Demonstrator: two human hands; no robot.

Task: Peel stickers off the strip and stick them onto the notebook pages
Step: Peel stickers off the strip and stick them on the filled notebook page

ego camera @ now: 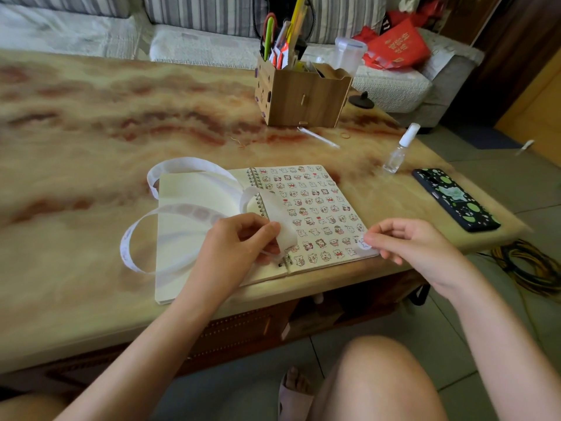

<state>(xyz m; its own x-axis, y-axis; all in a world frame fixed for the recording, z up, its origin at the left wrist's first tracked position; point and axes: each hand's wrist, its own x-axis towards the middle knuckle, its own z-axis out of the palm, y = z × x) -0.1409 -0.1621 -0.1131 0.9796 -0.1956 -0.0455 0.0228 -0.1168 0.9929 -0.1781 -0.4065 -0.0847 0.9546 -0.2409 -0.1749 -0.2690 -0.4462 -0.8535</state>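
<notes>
The right hand (403, 241) pinches one peeled sticker (363, 243) at the right page's (318, 208) near right corner, the empty spot lying directly below its fingertips; this hand is nearer than the left. The left hand (239, 241) grips the strip (182, 208) over the spiral. Count: one notebook (194, 287), one strip, one loose sticker; the page's many rows are not counted exactly.

Left hand (239, 238) in a curled pinching grip; right hand (403, 238) fingertips pinched together.
</notes>
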